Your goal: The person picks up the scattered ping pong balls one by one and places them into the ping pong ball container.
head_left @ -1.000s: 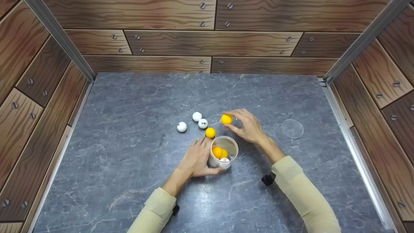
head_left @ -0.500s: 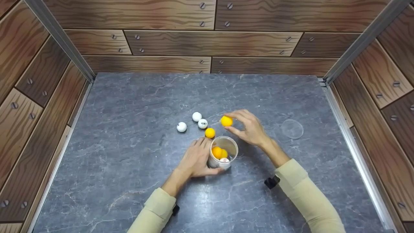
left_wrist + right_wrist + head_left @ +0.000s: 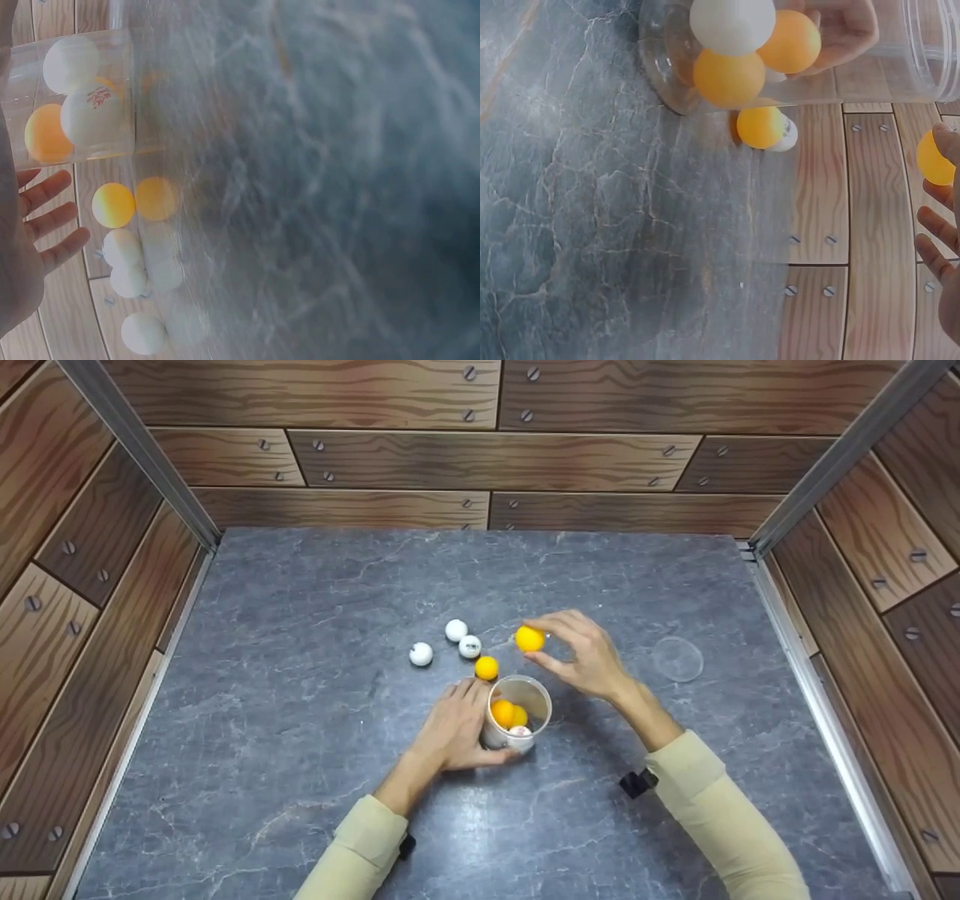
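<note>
My left hand point(image 3: 454, 727) holds a clear plastic jar point(image 3: 534, 695) from its left side, thumb in front and fingers behind. The jar stands upright on the table; orange table tennis balls point(image 3: 502, 712) and white ones, one with a red print point(image 3: 97, 97), lie at its bottom. Beyond the jar and to its right, my right hand point(image 3: 589, 660) pinches an orange table tennis ball point(image 3: 530, 638) between thumb and fingers, above the table. That ball is partly cut off by the edge of the right wrist view. Another orange ball point(image 3: 487, 667) lies just behind the jar.
Three white balls point(image 3: 470, 646) lie loose behind and left of the jar, two of them close together. A round clear lid point(image 3: 678, 659) lies flat on the right. Wood-patterned walls point(image 3: 495, 457) enclose the grey marbled table point(image 3: 300, 607) on the back and both sides.
My right hand has shifted slightly to the right with the orange ball, and its forearm has swung outward. The left hand and the jar stay in place.
</note>
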Available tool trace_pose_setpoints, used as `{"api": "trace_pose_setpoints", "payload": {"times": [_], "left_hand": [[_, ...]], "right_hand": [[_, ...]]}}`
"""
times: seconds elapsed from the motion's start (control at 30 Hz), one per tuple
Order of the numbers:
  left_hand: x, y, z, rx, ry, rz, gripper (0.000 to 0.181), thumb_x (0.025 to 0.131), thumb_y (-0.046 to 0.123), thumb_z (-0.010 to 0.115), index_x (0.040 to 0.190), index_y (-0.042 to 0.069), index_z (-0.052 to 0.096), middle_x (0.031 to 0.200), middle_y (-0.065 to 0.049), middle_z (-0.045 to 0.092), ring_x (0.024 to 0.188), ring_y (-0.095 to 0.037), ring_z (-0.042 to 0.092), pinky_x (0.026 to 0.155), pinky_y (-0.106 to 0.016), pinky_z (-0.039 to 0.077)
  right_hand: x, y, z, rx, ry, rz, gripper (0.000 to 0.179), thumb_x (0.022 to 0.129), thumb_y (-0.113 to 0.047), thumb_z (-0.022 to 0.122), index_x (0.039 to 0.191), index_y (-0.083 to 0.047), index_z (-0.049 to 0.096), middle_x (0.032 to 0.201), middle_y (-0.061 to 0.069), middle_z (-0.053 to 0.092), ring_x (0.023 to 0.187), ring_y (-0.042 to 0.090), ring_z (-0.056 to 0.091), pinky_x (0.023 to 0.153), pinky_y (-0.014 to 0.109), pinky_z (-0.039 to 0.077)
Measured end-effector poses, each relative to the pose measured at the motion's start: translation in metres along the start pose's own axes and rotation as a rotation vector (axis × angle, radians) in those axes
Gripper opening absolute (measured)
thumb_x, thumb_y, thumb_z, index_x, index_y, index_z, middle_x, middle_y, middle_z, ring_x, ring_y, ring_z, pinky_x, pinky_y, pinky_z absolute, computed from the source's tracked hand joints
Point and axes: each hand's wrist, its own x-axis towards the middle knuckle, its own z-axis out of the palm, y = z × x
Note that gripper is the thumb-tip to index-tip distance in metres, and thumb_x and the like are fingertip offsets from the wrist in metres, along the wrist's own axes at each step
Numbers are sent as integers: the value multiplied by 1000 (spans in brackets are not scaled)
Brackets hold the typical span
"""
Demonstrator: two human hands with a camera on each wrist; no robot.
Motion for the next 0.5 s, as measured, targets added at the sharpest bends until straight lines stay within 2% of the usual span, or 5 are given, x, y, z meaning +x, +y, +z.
{"api": "trace_pose_setpoints", "payload": {"times": [0.3, 0.5], "left_hand": [[0, 0, 0, -11, -5, -4, 99, 77, 78, 70, 144, 8, 48, 137, -9, 61, 123, -27, 60, 111, -44, 52], [0, 0, -1, -23, -1, -6, 99, 77, 81, 66, 142, 9, 50, 134, -7, 62, 118, -26, 61, 108, -42, 53]], "right_hand": [[3, -13, -13, -22, -8, -68, 50, 81, -18, 91, 127, -9, 74, 120, 9, 78, 112, 28, 70, 100, 45, 58], [4, -18, -20, -11, 1, -81, 48, 83, -21, 89, 126, -8, 75, 118, 7, 78, 109, 26, 69, 98, 40, 57]]}}
